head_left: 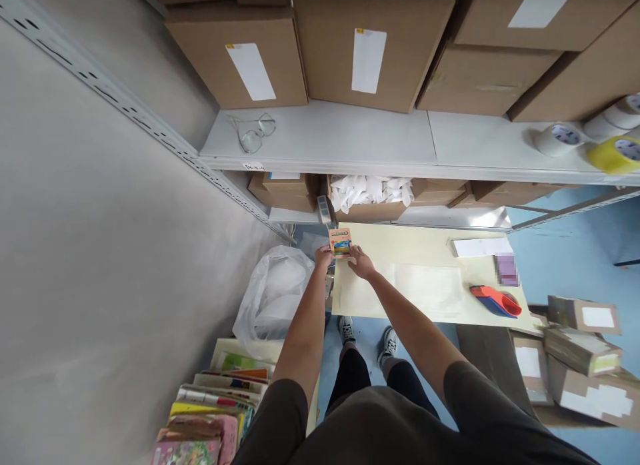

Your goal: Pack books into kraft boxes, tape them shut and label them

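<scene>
A small orange-covered book (341, 244) with a colourful picture on its front is held up at the left end of the pale yellow table (370, 235). My left hand (323, 256) grips its left edge, fingers closed. On the lower right corner, my right hand (361, 262) pinches the book between thumb and fingers. A whitish sheet-like area (430, 288) covers the tabletop to the right of my hands. Just beyond the book, a small grey-and-white device (324, 210) hangs by the shelf edge.
Right on the table sit a red-and-blue tape dispenser (496, 301), a purple item (507, 270) and a white strip (481, 247). Shelves ahead hold cartons (370, 52), glasses (253, 133) and tape rolls (559, 139). A plastic bag (275, 295) and stacked books (200, 428) stand left; boxes (585, 352) lie right.
</scene>
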